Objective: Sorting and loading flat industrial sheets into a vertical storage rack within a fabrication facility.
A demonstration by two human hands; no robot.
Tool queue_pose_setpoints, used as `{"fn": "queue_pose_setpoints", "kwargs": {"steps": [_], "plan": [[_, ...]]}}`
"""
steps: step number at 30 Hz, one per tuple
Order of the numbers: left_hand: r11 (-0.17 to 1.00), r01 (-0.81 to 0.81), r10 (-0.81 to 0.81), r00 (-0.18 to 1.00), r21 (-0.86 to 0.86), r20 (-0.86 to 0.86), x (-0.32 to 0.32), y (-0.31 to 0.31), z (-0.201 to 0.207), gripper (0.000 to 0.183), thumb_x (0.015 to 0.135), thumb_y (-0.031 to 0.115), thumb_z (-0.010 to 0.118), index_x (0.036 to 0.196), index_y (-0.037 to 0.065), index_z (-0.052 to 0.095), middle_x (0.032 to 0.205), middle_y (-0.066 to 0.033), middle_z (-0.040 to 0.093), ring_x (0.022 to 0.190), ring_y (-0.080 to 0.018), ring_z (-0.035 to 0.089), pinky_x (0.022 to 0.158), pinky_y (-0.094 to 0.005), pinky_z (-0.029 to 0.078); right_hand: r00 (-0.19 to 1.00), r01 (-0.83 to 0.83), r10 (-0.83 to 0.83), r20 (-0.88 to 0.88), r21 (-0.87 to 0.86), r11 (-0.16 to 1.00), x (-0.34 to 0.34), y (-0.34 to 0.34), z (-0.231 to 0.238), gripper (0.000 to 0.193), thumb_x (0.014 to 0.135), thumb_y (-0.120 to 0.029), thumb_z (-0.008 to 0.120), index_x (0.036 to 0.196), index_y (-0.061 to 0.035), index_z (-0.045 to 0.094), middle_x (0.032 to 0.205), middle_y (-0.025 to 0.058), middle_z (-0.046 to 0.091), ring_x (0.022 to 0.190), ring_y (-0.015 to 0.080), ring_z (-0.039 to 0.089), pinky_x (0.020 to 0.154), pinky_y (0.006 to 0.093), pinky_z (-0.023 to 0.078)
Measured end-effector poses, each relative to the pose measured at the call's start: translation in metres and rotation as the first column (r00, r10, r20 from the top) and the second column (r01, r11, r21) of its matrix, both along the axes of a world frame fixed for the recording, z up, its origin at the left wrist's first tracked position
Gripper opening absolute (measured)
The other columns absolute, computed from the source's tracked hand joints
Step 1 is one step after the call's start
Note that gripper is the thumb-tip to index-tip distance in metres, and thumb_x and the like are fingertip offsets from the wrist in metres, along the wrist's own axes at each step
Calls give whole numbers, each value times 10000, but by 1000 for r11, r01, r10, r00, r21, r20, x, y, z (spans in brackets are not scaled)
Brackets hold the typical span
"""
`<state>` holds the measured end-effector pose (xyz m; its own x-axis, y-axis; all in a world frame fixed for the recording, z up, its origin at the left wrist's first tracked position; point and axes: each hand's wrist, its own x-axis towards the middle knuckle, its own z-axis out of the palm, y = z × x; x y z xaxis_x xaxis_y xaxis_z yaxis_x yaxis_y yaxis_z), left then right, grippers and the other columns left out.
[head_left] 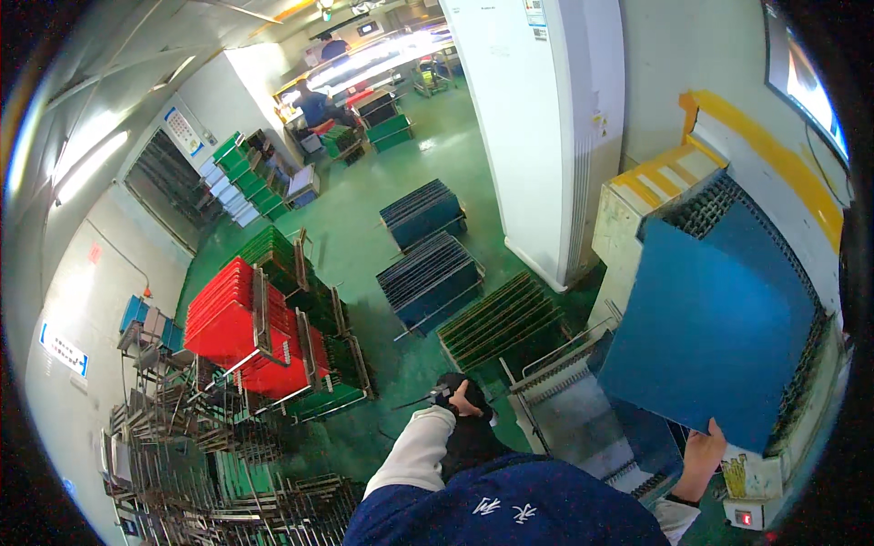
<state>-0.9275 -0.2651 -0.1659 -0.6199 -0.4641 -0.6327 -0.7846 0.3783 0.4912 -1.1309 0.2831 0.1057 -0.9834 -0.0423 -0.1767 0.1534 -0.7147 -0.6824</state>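
Observation:
My right hand (705, 458) grips a large flat blue panel (687, 318) by its lower edge, fingers closed on it. The panel tilts over a roller conveyor (706, 211), and a second blue panel (765, 259) lies behind it, partly covered. Over on the left, my left hand (466, 400) rests on my dark-clothed knee with nothing in it. Just below the held panel stands a slotted rack (583, 414) with a pale inner face and a dark sheet at its right side.
Racks of blue panels (428, 282) and green panels (505, 323) stand on the floor ahead. Red panels (241, 318) fill racks at left, above many bare metal racks (246, 491). A tall white cabinet (537, 136) rises beside the conveyor. People (314, 105) sit at a lit bench.

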Motion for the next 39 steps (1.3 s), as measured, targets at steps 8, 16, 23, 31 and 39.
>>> {"fn": "queue_pose_setpoints", "kwargs": {"steps": [8, 16, 23, 31, 39], "plan": [[999, 39, -41, 992, 22, 116, -12, 14, 57, 1287, 464, 404, 894, 1467, 160, 125, 1408, -170, 362, 1250, -330, 419, 1018, -402, 368, 993, 65, -64, 103, -12, 998, 19, 5, -23, 234, 908, -117, 538, 1099, 18, 528, 1078, 96, 578, 990, 199, 539, 846, 324, 448], [975, 126, -120, 992, -182, 40, 3, 0, 2, 1274, 489, 512, 857, 1470, 215, 101, 1142, -181, 600, 1013, -305, 604, 814, -392, 495, 980, 12, 15, 200, -132, 991, 30, -27, -23, 238, 910, -157, 553, 1091, -2, 542, 1012, 92, 604, 902, 196, 563, 807, 314, 466], [997, 64, -62, 996, -35, 66, 0, -5, -4, 1273, 490, 414, 875, 1472, 217, 89, 1372, -178, 410, 1215, -366, 442, 1013, -417, 363, 925, -37, 70, 374, -94, 995, 41, -69, -7, 223, 889, -239, 586, 952, -28, 552, 926, 112, 614, 830, 207, 599, 740, 304, 506], [988, 13, -7, 999, -154, 40, -4, 7, -9, 1240, 440, 451, 870, 1454, 189, 207, 1400, -195, 368, 1293, -382, 340, 1075, -431, 276, 903, -38, 89, 421, -128, 991, 33, -57, -34, 267, 897, -259, 577, 986, -10, 540, 918, 128, 611, 848, 196, 600, 744, 284, 508], [988, -24, 25, 1000, -155, 4, 13, -9, -38, 1246, 458, 423, 878, 1460, 191, 175, 1358, -211, 418, 1275, -373, 374, 1069, -423, 286, 946, -23, 66, 318, -137, 990, 25, -64, -24, 247, 910, -239, 566, 949, 5, 566, 917, 120, 620, 852, 181, 597, 749, 269, 495]]}}
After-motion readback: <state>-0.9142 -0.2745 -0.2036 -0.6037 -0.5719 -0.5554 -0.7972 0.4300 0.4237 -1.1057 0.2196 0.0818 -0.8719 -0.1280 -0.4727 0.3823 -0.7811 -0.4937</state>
